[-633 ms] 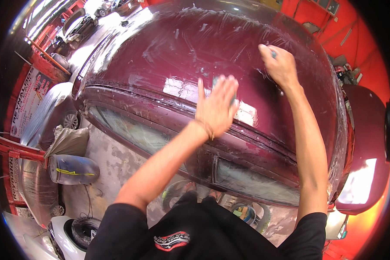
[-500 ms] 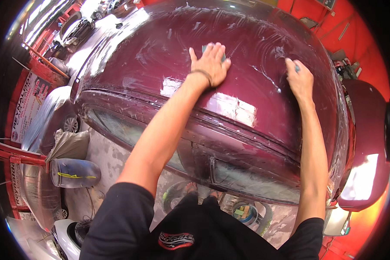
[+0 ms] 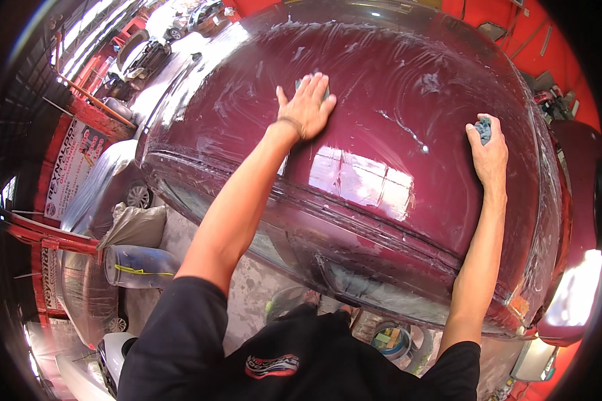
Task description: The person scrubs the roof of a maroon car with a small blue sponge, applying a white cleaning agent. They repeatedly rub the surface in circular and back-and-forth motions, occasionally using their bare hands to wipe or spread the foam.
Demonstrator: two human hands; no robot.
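Note:
I look down on the wet, soapy roof of a maroon car (image 3: 381, 80). My left hand (image 3: 306, 105) lies flat with fingers spread on the roof, pressing a small green pad (image 3: 299, 85) that barely shows under the fingertips. My right hand (image 3: 489, 155) is out at the roof's right side, fingers curled around a small blue-grey pad (image 3: 483, 127) held against the paint. Streaks of foam cross the roof between and beyond both hands.
The car's open maroon door (image 3: 578, 220) stands at the right. Below the roof edge are the side windows (image 3: 381, 294) and concrete floor. A blue drum (image 3: 137, 266), a grey sack (image 3: 137, 224) and a bucket (image 3: 389, 337) sit on the ground. Red walls rise behind.
My left hand slid up from the roof's edge toward the middle of the roof. My right hand moved down and to the right, from the upper roof to its right side.

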